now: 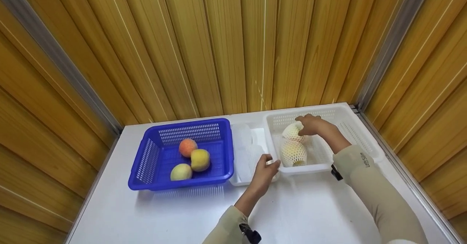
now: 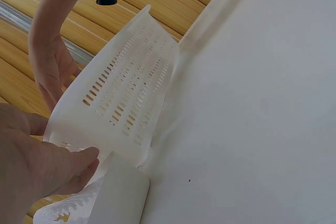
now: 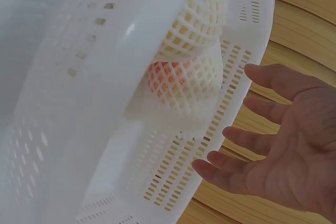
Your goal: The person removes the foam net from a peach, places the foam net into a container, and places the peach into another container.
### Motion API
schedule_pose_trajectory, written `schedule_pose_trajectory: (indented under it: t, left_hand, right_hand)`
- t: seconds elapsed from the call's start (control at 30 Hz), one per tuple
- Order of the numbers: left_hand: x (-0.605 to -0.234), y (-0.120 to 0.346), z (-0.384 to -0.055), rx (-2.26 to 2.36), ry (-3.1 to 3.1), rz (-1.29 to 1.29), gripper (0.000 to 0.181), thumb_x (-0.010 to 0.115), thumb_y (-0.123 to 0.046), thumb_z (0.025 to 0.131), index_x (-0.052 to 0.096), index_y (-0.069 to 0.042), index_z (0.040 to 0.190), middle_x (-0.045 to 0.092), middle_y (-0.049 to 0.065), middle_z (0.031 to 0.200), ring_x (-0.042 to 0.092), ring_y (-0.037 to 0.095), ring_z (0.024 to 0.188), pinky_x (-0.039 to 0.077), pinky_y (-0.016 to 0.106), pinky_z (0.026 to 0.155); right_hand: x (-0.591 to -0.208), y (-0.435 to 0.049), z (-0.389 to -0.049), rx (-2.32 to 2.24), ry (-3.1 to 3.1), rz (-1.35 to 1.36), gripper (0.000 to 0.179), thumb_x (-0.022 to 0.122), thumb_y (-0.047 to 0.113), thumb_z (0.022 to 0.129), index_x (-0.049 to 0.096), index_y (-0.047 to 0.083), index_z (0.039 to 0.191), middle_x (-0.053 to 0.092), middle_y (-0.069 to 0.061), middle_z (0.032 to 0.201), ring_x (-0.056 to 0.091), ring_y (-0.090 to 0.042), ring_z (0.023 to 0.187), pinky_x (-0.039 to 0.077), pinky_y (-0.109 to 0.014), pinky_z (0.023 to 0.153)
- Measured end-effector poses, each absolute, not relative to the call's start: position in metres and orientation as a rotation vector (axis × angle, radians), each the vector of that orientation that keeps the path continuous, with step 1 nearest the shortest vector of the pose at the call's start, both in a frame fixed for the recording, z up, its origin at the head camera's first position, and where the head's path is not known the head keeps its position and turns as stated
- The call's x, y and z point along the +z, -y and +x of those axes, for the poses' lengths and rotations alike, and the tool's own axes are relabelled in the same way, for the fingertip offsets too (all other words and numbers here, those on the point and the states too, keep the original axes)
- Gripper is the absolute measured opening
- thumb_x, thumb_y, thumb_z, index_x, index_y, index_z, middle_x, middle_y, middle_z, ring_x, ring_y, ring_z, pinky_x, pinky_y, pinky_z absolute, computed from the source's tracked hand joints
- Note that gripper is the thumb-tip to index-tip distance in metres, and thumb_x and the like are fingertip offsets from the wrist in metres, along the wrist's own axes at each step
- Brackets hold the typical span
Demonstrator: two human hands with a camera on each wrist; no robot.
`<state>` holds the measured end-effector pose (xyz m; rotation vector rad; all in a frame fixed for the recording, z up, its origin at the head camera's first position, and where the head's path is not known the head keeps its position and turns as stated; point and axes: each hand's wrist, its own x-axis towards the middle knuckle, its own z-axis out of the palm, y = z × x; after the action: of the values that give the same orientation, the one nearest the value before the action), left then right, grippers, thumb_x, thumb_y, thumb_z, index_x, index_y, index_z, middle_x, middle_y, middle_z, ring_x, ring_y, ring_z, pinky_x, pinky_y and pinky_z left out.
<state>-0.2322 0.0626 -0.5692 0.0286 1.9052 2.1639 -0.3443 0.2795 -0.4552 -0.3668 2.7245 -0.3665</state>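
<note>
Probably you're steadying white basket (image 1: 310, 168), right of centre, left grip (image 1: 263, 174) pinching its lower-left corner; right grip (image 1: 314, 126) is hovering, fingers spread, holding nothing, by netted fruits (image 1: 293, 153) inside. Bare fruits (image 1: 200, 160) are resting in blue basket (image 1: 182, 186), left of centre.
</note>
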Motion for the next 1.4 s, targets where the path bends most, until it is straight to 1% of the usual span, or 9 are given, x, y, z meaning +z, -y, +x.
schedule_pose_trajectory:
  t: [0.2, 0.37, 0.43, 0.57, 0.73, 0.87, 1.13, 1.27, 1.4]
  left_hand:
    - [-0.570, -0.057, -0.233, 2.183, -1.904, 0.029, 0.031, 0.062, -0.017, 0.100, 0.049, 0.001, 0.122, 0.046, 0.021, 0.139, 0.058, 0.038, 0.125, 0.053, 0.039, 0.104]
    - [-0.571, -0.059, -0.231, 2.186, -1.893, 0.038, 0.028, 0.061, -0.016, 0.100, 0.049, 0.000, 0.120, 0.045, 0.022, 0.139, 0.059, 0.035, 0.123, 0.052, 0.039, 0.104]
    - [-0.573, -0.061, -0.230, 2.179, -1.896, 0.041, 0.027, 0.061, -0.016, 0.100, 0.049, -0.001, 0.119, 0.046, 0.022, 0.139, 0.060, 0.032, 0.122, 0.052, 0.040, 0.105]
    - [-0.575, -0.062, -0.230, 2.188, -1.897, 0.042, 0.026, 0.061, -0.015, 0.100, 0.048, -0.001, 0.117, 0.046, 0.023, 0.138, 0.060, 0.034, 0.122, 0.052, 0.041, 0.105]
    - [-0.574, -0.062, -0.231, 2.181, -1.904, 0.050, 0.026, 0.062, -0.016, 0.100, 0.048, -0.001, 0.118, 0.046, 0.022, 0.138, 0.060, 0.033, 0.122, 0.053, 0.041, 0.104]
    - [-0.573, -0.062, -0.231, 2.175, -1.914, 0.055, 0.027, 0.062, -0.016, 0.100, 0.048, -0.001, 0.118, 0.046, 0.022, 0.139, 0.061, 0.031, 0.121, 0.053, 0.040, 0.104]
    - [-0.575, -0.061, -0.229, 2.171, -1.902, 0.056, 0.033, 0.063, -0.018, 0.099, 0.047, -0.001, 0.123, 0.043, 0.023, 0.142, 0.058, 0.030, 0.122, 0.053, 0.041, 0.104]
    - [-0.576, -0.062, -0.230, 2.179, -1.902, 0.061, 0.031, 0.064, -0.017, 0.098, 0.048, -0.001, 0.119, 0.045, 0.022, 0.139, 0.061, 0.028, 0.117, 0.055, 0.039, 0.101]
    - [-0.575, -0.062, -0.231, 2.192, -1.909, 0.056, 0.030, 0.065, -0.016, 0.098, 0.048, -0.001, 0.118, 0.046, 0.023, 0.139, 0.061, 0.028, 0.118, 0.055, 0.039, 0.100]
  right_hand:
    - [-0.453, -0.272, -0.357, -0.359, -2.680, -0.331, 0.068, 0.064, 0.028, 0.098, 0.037, -0.001, 0.153, 0.028, -0.036, 0.156, 0.021, -0.062, 0.142, 0.022, -0.074, 0.114]
    - [-0.459, -0.272, -0.359, -0.443, -2.622, -0.212, 0.072, 0.062, 0.037, 0.099, 0.034, 0.005, 0.157, 0.019, -0.032, 0.162, 0.014, -0.053, 0.149, 0.018, -0.071, 0.117]
    - [-0.463, -0.272, -0.360, -0.484, -2.601, -0.186, 0.073, 0.061, 0.040, 0.100, 0.032, 0.005, 0.158, 0.017, -0.030, 0.163, 0.012, -0.051, 0.150, 0.016, -0.069, 0.119]
    - [-0.467, -0.272, -0.361, -0.534, -2.580, -0.161, 0.077, 0.059, 0.042, 0.100, 0.028, 0.002, 0.158, 0.018, -0.029, 0.163, 0.012, -0.049, 0.151, 0.015, -0.066, 0.121]
    - [-0.467, -0.273, -0.363, -0.541, -2.586, -0.105, 0.079, 0.058, 0.042, 0.101, 0.026, -0.003, 0.157, 0.020, -0.030, 0.162, 0.016, -0.049, 0.150, 0.017, -0.063, 0.122]
    - [-0.468, -0.272, -0.364, -0.530, -2.570, -0.030, 0.079, 0.057, 0.044, 0.101, 0.030, -0.008, 0.154, 0.027, -0.031, 0.159, 0.024, -0.050, 0.147, 0.024, -0.062, 0.121]
    - [-0.478, -0.260, -0.367, -0.632, -2.517, 0.194, 0.083, 0.063, 0.048, 0.096, 0.036, -0.007, 0.152, 0.031, -0.032, 0.157, 0.032, -0.048, 0.144, 0.034, -0.057, 0.117]
    - [-0.488, -0.255, -0.369, -0.676, -2.518, 0.245, 0.080, 0.067, 0.042, 0.095, 0.037, -0.007, 0.151, 0.034, -0.032, 0.156, 0.035, -0.047, 0.142, 0.036, -0.055, 0.117]
    - [-0.495, -0.251, -0.371, -0.742, -2.529, 0.294, 0.074, 0.074, 0.032, 0.092, 0.042, -0.006, 0.149, 0.039, -0.029, 0.154, 0.038, -0.045, 0.141, 0.037, -0.053, 0.117]
